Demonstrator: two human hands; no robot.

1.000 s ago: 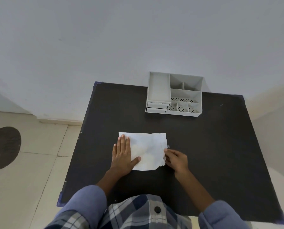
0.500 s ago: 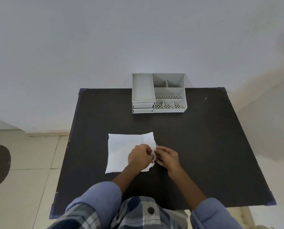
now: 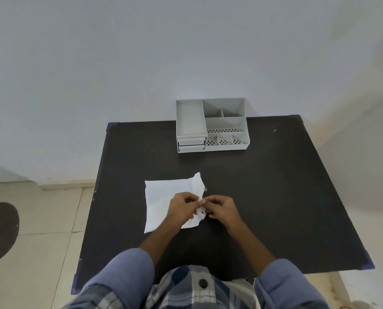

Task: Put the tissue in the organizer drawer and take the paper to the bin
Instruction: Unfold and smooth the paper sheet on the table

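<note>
Head view: the tissue (image 3: 163,197) lies flat on the desk (image 3: 275,197). A second ago my left hand (image 3: 182,207) pressed it; now it and my right hand (image 3: 220,208) pinch its right edge, starting the pick-up.

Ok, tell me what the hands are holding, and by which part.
Both hands, left and right, pinch the white tissue at its right edge; the rest lies on the table.

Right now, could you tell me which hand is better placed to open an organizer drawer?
Probably the left. The closed drawers sit at the organizer's left front, more in line with the left hand than the right hand. Both currently pinch the tissue's right edge.
</note>
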